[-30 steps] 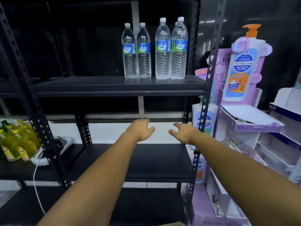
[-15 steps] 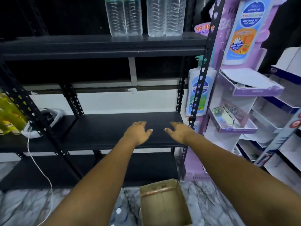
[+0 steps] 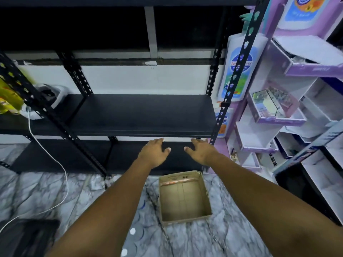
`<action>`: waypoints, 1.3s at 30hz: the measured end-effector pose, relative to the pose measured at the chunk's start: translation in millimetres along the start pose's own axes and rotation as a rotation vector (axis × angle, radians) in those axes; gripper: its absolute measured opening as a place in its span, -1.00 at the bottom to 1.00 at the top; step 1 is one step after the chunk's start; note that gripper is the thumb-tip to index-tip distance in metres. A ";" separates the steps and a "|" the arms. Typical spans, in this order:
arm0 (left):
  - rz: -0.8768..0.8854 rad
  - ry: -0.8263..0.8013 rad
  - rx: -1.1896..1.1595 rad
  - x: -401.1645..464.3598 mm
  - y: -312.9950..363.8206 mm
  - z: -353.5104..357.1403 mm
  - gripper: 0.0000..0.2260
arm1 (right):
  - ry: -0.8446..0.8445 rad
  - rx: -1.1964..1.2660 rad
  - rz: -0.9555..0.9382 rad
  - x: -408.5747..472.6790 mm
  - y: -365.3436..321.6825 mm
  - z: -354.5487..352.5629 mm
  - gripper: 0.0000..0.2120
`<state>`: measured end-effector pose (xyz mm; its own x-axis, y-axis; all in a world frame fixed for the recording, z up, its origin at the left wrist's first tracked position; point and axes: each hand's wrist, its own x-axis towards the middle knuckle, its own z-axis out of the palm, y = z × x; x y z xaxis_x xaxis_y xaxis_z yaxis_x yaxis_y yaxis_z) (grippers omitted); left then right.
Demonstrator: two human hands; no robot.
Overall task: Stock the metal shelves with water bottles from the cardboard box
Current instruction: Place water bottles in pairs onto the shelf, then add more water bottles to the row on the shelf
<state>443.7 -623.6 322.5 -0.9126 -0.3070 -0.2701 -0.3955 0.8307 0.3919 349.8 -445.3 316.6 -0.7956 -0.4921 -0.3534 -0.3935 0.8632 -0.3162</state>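
Your left hand (image 3: 155, 152) and right hand (image 3: 201, 152) are stretched out in front of you, palms down, fingers loosely spread and grasping nothing. They sit side by side with a small gap between the thumbs, seen against the dark bottom shelf, just below the front edge of the middle shelf.

The cardboard box (image 3: 183, 196) stands open on the marble-patterned floor (image 3: 46, 191), between your forearms and just in front of the metal shelves (image 3: 144, 115). Its inside shows only bare cardboard, with a strip of brown tape along the far inner wall. You can see no water bottle in this view.

The middle shelf is a flat dark board held by black perforated uprights. At its left end sits a white device (image 3: 46, 98), with a white cable (image 3: 55, 164) trailing from it down to the floor. Yellow packages (image 3: 8, 97) show at the far left edge, blurred.

To your right stands a purple and white display stand (image 3: 278, 108) with a large white pump bottle (image 3: 237, 71) behind the shelf upright. A dark object (image 3: 24, 236) lies on the floor at lower left; you cannot tell what it is.
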 end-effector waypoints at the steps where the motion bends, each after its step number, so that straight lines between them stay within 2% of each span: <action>1: -0.009 -0.007 -0.002 -1.3 -5.3 8.4 -0.42 | -0.014 0.001 -0.003 0.7 0.7 7.1 -0.34; 9: -0.134 -0.064 -0.063 -19.4 -55.7 77.0 -0.41 | -0.161 -0.003 -0.041 4.8 2.1 79.4 -0.33; 18: -0.231 -0.018 -0.098 -41.2 -123.8 142.9 -0.44 | -0.294 -0.075 -0.116 24.4 -18.2 157.8 -0.39; 21: -0.281 -0.014 -0.117 -48.6 -149.1 168.2 -0.30 | -0.343 -0.073 -0.150 39.2 -28.5 190.0 -0.38; 24: -0.314 0.023 -0.116 -47.1 -181.5 199.4 -0.25 | -0.366 -0.073 -0.176 59.9 -40.8 222.5 -0.38; 29: -0.377 0.027 -0.163 -26.2 -236.1 248.0 -0.31 | -0.391 -0.061 -0.226 109.5 -61.1 285.8 -0.39; 34: -0.422 0.123 -0.231 9.0 -292.0 308.9 -0.17 | -0.402 -0.059 -0.277 169.1 -76.8 356.3 -0.38; 39: -0.502 0.188 -0.361 48.6 -332.7 366.8 -0.27 | -0.388 -0.032 -0.347 227.8 -81.9 429.4 -0.40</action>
<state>569.1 -744.5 -143.6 -0.5972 -0.7210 -0.3515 -0.7591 0.3664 0.5381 398.7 -676.5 -116.1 -0.3891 -0.7501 -0.5348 -0.6225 0.6420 -0.4476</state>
